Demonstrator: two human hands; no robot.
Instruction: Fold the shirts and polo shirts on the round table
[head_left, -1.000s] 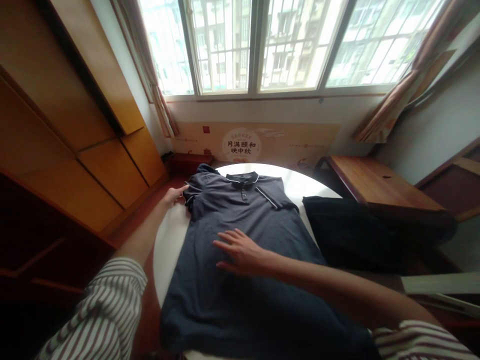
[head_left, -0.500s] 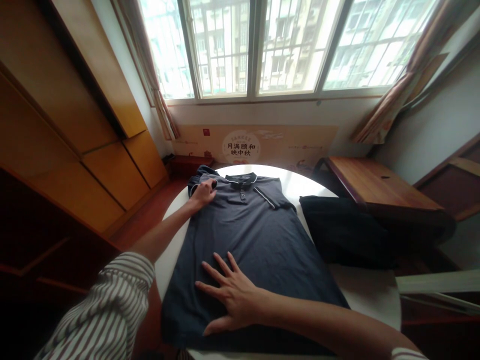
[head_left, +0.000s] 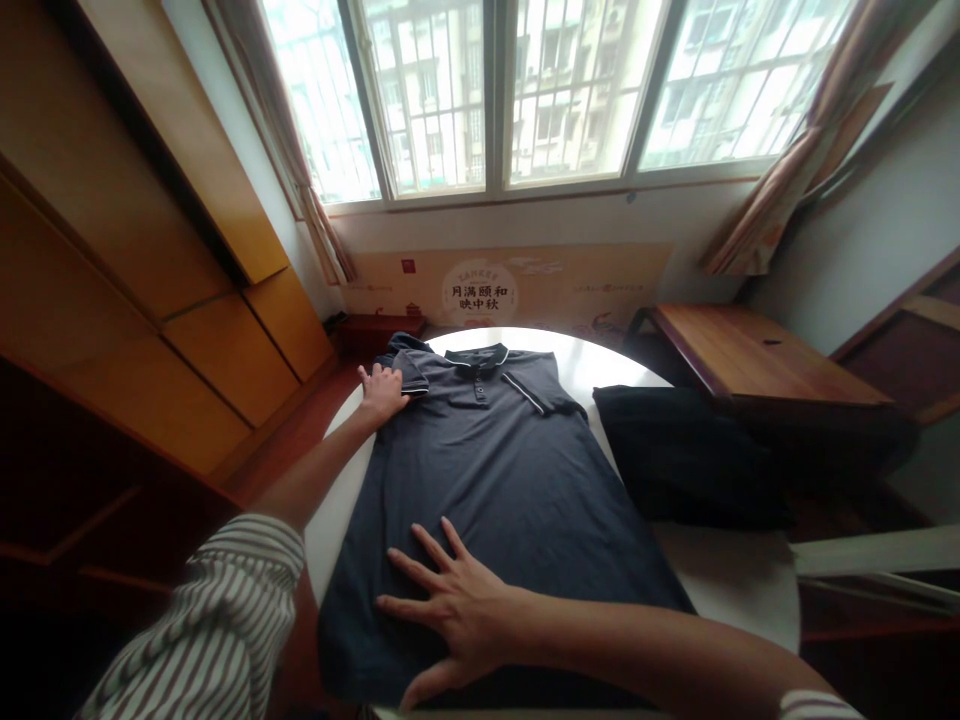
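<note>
A dark blue-grey polo shirt (head_left: 510, 480) lies front side up on a white round table (head_left: 341, 440), its collar (head_left: 480, 356) at the far end. Both short sleeves are turned inward over the chest, each with a white stripe near the cuff. At the shirt's far left edge, beside the left sleeve (head_left: 412, 375), rests my left hand (head_left: 382, 390) with its fingers apart. My right hand (head_left: 461, 610) lies flat and spread on the lower front of the shirt.
Folded dark cloth (head_left: 675, 455) lies at the table's right side. Beyond it stands a wooden desk (head_left: 765, 355). Wooden cabinets (head_left: 225, 360) line the left, and a barred window (head_left: 495, 100) is ahead, above a printed banner (head_left: 570, 285).
My left hand has let go of the left sleeve and moved left to the shirt's edge. The sleeve now lies flat on the chest. My right hand stays spread on the shirt.
</note>
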